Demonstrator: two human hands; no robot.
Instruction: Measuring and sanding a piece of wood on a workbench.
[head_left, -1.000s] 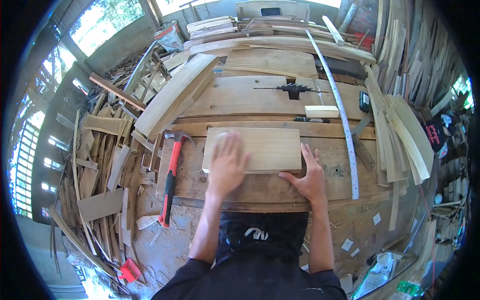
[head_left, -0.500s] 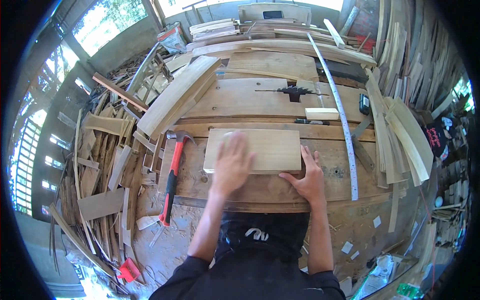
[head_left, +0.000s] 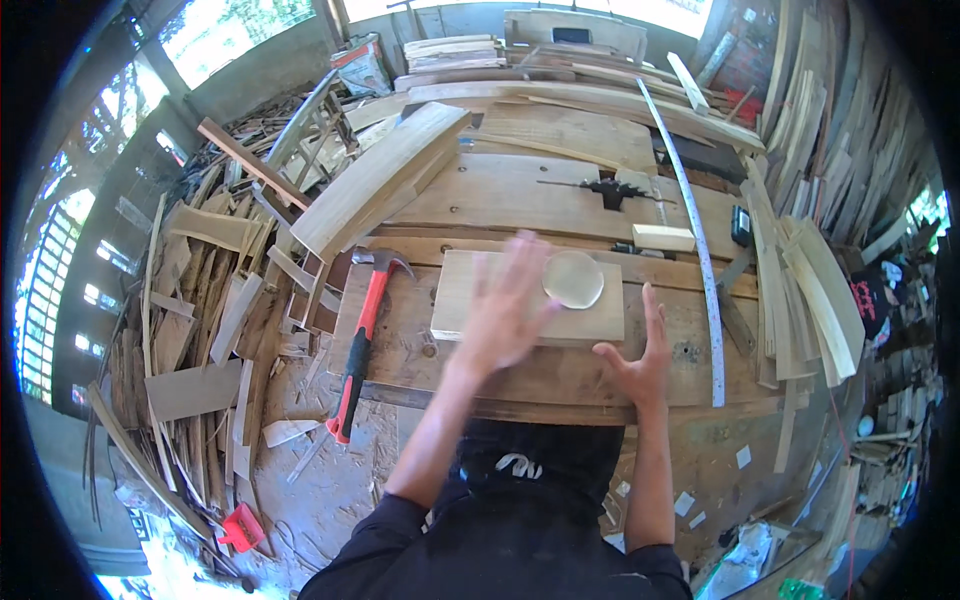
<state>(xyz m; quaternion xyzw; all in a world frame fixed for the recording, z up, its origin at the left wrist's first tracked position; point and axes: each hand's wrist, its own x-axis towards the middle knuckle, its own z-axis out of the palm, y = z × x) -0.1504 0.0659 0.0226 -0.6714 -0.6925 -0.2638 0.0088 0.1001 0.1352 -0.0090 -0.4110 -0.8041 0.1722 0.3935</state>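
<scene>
A pale rectangular wooden block [head_left: 455, 300] lies lengthwise on the workbench before me. On its right half rests a round, pale, translucent disc [head_left: 573, 280]. My left hand [head_left: 508, 318] is over the middle of the block, fingers spread and slightly blurred, with its thumb close to the disc's lower left edge. Whether the palm touches the wood cannot be made out. At the block's right end my right hand [head_left: 643, 362] stands open, thumb and fingers apart and holding nothing. A small gap shows between its fingers and the block.
Left of the block lies a claw hammer [head_left: 368, 325] with a red and black handle. A long metal ruler [head_left: 697, 235] runs along the right. Behind are a small wood offcut [head_left: 663, 237], a saw blade [head_left: 612, 190] in its slot and a thick board [head_left: 385, 175].
My left hand has shifted and its fingers have spread, leaving the round disc in plain sight on the block. My right hand has come slightly away from the block's right end.
</scene>
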